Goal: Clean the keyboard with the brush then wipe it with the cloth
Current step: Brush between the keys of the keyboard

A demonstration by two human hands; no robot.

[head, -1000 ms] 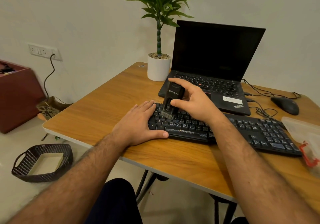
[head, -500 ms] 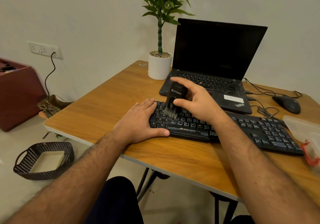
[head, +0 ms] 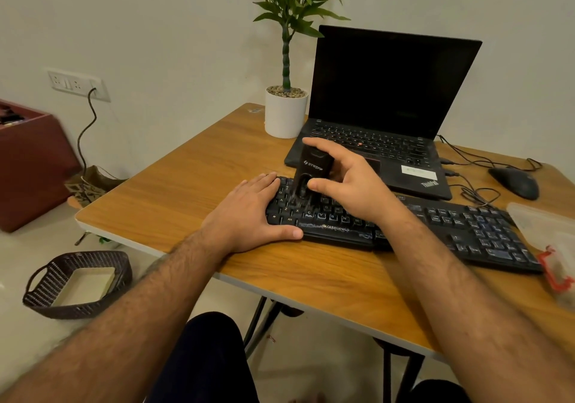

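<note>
Midway, centre frame: right hand [head: 351, 181] grips brush [head: 312, 169] on keyboard [head: 466, 231]; left hand [head: 249, 213] flat, steadying; cloth, perhaps unseen, still to come.

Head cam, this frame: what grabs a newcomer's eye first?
The right hand at centre, pressing a black brush bristles-down onto the left part of the keyboard, while the left hand lies flat on the keyboard's left end. Behind them, an open laptop with a dark screen, and a potted plant to its left.
</note>
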